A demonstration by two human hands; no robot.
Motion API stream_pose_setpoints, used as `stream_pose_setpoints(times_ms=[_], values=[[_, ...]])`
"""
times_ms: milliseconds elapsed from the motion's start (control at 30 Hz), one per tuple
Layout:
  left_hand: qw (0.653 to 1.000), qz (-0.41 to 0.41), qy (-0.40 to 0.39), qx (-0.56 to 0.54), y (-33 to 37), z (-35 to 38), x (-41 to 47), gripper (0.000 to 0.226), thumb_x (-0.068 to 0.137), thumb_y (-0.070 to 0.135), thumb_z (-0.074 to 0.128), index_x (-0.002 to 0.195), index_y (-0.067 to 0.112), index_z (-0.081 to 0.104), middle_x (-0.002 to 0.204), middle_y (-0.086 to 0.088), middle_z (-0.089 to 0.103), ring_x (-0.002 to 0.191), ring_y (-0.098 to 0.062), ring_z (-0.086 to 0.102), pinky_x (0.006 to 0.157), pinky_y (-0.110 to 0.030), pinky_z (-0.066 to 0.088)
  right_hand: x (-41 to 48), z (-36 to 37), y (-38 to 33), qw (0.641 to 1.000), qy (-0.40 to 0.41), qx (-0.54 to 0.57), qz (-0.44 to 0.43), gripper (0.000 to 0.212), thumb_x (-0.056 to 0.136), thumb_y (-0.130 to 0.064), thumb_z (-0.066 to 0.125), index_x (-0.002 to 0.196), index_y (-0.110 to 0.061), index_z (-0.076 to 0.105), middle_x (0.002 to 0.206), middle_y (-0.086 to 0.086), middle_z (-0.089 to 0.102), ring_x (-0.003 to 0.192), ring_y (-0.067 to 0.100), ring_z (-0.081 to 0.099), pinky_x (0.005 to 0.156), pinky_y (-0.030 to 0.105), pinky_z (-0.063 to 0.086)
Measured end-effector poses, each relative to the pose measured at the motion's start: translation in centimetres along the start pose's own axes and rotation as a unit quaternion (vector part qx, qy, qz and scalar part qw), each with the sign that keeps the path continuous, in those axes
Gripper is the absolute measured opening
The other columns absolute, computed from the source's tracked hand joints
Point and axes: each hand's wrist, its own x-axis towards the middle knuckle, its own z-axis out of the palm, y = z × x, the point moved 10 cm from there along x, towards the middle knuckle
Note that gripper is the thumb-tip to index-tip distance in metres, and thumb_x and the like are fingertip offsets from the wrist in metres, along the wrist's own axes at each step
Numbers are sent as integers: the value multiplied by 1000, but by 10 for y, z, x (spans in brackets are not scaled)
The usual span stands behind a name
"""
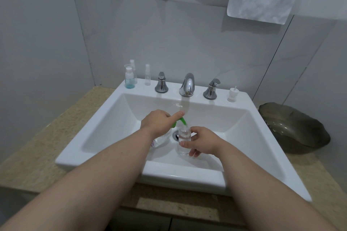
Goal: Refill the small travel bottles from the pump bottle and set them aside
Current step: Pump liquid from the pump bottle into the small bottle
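Observation:
Over the white sink point(105, 118), my left hand point(159, 122) grips a clear pump bottle point(161, 139) with a green pump head point(181, 121), my forefinger lying along the top of the pump. The green spout points into the mouth of a small clear travel bottle point(184, 141), which my right hand point(201, 140) holds upright just right of the drain. On the sink's back ledge at the left stand a small bottle with blue liquid point(129, 78) and two slim clear spray bottles point(147, 75). A white bottle cap with a tube point(232, 94) stands on the ledge at the right.
A chrome faucet point(187, 85) with two handles point(161, 82) stands at the back of the sink. A dark glass bowl point(294, 127) sits on the speckled counter point(47, 137) to the right. White paper sheets point(262, 0) hang on the tiled wall above.

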Motion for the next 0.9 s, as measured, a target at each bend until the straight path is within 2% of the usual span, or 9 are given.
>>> stream_pose_setpoints(times_ms=[400, 700, 900], values=[[1000, -14, 2, 11, 1, 1, 3, 66, 87, 80, 45, 65, 23, 71, 80, 6, 75, 74, -17, 65, 69, -32, 47, 0, 0, -1, 1000, 0, 2, -4, 38, 88, -24, 82, 120, -16, 63, 98, 10, 77, 70, 25, 74, 61, 30, 58], [1000, -19, 4, 20, 2, 2, 3, 62, 88, 73, 47, 70, 21, 74, 75, 5, 74, 73, -18, 65, 68, -31, 47, -1, 0, -2, 1000, 1, 5, -7, 36, 89, -24, 82, 119, -16, 64, 97, 10, 77, 70, 24, 74, 61, 29, 58], [999, -23, 8, 23, 4, 0, 3, 60, 89, 69, 48, 63, 20, 70, 67, 4, 68, 68, -19, 61, 64, -31, 42, -2, 1, -3, 1000, -1, 5, -5, 35, 89, -22, 81, 118, -14, 63, 91, 5, 74, 69, 24, 72, 58, 28, 57]])
